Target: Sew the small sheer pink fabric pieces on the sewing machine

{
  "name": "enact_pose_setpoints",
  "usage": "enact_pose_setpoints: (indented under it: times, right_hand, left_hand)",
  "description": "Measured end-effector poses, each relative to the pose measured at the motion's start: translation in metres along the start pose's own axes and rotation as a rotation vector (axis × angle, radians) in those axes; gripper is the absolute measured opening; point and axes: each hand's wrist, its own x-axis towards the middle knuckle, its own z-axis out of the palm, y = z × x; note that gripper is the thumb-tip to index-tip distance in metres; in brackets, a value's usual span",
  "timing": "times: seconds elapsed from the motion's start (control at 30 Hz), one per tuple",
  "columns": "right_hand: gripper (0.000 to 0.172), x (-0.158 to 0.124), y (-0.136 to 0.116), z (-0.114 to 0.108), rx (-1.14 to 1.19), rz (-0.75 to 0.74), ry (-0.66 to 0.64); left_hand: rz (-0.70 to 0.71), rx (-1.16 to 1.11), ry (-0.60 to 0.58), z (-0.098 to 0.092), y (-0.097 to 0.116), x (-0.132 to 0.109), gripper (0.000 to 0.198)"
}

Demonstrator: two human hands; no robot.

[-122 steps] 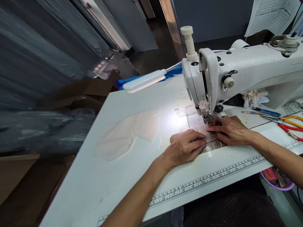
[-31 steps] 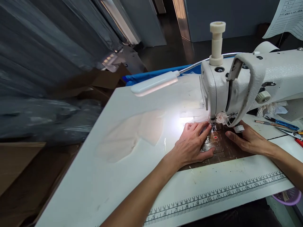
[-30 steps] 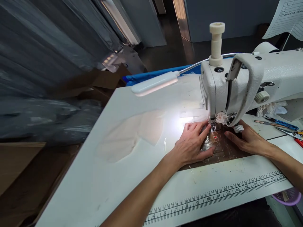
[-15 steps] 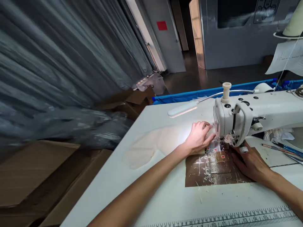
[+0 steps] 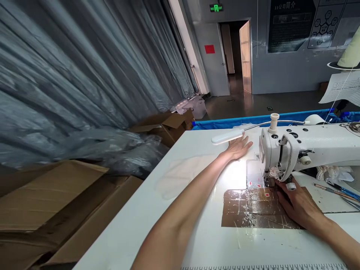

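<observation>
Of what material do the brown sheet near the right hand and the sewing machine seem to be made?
Brown sheet: glossy, probably plastic, since bright, creased reflections cross it; whether film or tape is unclear.
Sewing machine: likely metal under white, slightly glossy paint, judging by soft highlights along its smooth arm.

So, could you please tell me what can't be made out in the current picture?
All in the head view:
Left hand: partly hidden behind the lamp, so anything it holds there is unclear.
Right hand: partly covered by the white knob.
Ruler: cut off by the bottom edge.
Paper: writing too small to read; cut off by the right edge.
</observation>
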Motion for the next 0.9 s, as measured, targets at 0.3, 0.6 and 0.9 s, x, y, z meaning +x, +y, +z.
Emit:
enact_pose_setpoints:
  times: [0.3,0.6,0.9]
  right_hand:
    - [0.039,-0.002,0.004,0.002,-0.040,-0.028,0.028]
    - [0.042,-0.004,0.005,0.004,-0.077,-0.031,0.003]
    - [0.040,-0.004,0.007,0.005,-0.106,-0.010,0.000]
  left_hand:
    - [-0.012,0.092,0.054,-0.024,-0.007,-0.050,0.048]
    - [-0.114,-0.005,0.112,-0.022,-0.017,-0.068,0.020]
    - [-0.213,-0.382,0.119,-0.016,-0.006,-0.060,0.007]
